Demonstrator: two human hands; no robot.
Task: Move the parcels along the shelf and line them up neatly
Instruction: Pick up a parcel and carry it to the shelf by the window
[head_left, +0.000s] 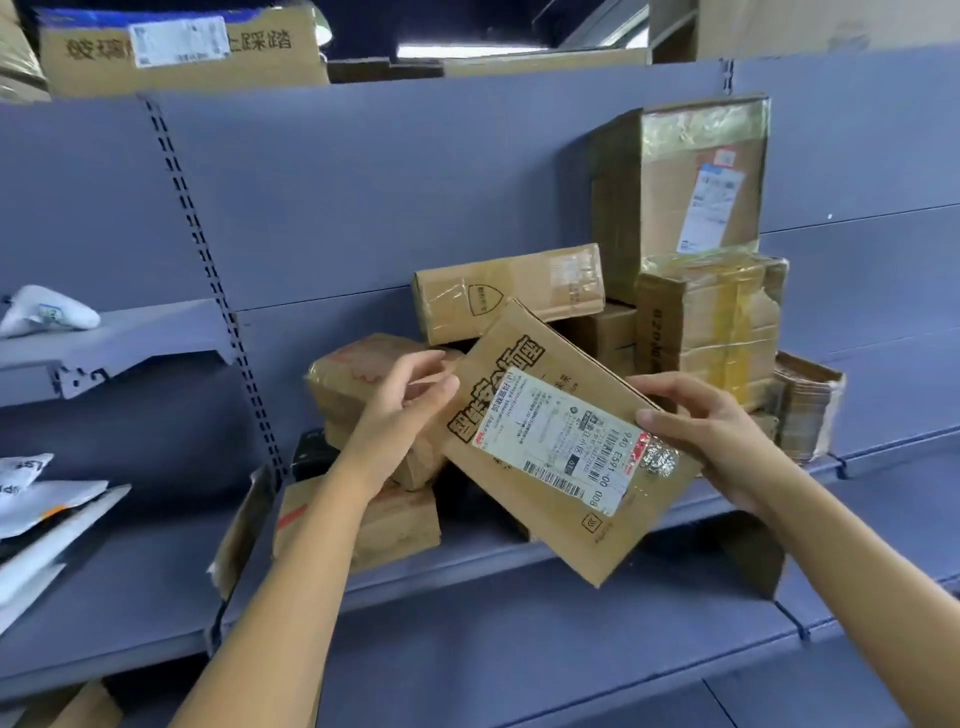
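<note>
Left hand (400, 410): mine, gripping the parcel's (561, 441) upper left edge.
Right hand (711, 431): thumb on the label, fingers curled behind the right edge.
Parcel: flat brown cardboard box with black print and a white barcode label, held tilted at frame centre.
Pile (519, 296): taped brown boxes jumbled just behind it; the tallest (675, 182) stands upper right.
Edges: the parcel's lower corner hangs past the shelf's (909, 509) front lip.
Open room: bare shelf at right; white mail bags (41, 509) lie at far left.
</note>
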